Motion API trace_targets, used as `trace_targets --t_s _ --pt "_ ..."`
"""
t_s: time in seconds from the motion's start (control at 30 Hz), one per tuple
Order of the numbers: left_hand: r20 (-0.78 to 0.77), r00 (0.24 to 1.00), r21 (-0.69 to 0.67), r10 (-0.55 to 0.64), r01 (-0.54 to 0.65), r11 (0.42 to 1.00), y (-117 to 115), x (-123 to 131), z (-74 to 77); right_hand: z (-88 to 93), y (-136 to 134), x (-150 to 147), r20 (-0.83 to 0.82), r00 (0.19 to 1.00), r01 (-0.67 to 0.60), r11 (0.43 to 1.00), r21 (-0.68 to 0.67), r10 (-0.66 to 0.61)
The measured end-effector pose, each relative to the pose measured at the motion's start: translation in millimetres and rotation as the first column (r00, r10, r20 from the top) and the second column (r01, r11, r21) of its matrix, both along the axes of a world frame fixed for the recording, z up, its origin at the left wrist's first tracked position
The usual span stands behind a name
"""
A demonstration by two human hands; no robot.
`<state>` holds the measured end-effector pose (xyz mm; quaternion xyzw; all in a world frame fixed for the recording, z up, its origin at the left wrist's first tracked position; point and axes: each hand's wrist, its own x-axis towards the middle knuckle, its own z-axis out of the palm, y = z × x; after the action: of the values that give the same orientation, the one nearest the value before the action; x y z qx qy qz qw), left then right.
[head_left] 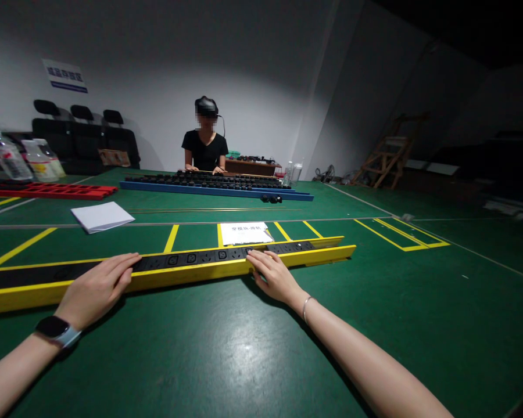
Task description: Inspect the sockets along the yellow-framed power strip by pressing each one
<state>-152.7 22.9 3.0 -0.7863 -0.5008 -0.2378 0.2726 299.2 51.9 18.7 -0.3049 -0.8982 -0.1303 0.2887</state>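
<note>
A long yellow rail (192, 277) lies across the green table, with a row of black socket modules (192, 258) inside its channel. My left hand (96, 288), wearing a watch, rests over the rail's front wall at the left. Its fingers stretch out flat onto the modules. Farther right, my right hand (275, 277) grips the front wall, its fingers bent over onto the modules and its thumb in front. The fingers cover parts of the modules. Past the right hand, the rail's end (346, 251) shows a bare stretch of channel.
Behind the rail lie a printed label (244, 233) and a folded white paper (101, 217). Yellow tape lines (405, 248) mark the table. Farther back are blue rails (218, 190), red rails (70, 190) and bottles (41, 159). A person (204, 148) sits opposite, hands at the blue rails.
</note>
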Motion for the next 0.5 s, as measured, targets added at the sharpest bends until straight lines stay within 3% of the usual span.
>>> trace_targets --t_s 0.5 --pt "0.011 1.000 0.005 -0.017 0.017 1.000 0.3 1.2 1.4 -2.7 2.5 1.6 -0.029 0.998 0.048 0.999 0.016 -0.048"
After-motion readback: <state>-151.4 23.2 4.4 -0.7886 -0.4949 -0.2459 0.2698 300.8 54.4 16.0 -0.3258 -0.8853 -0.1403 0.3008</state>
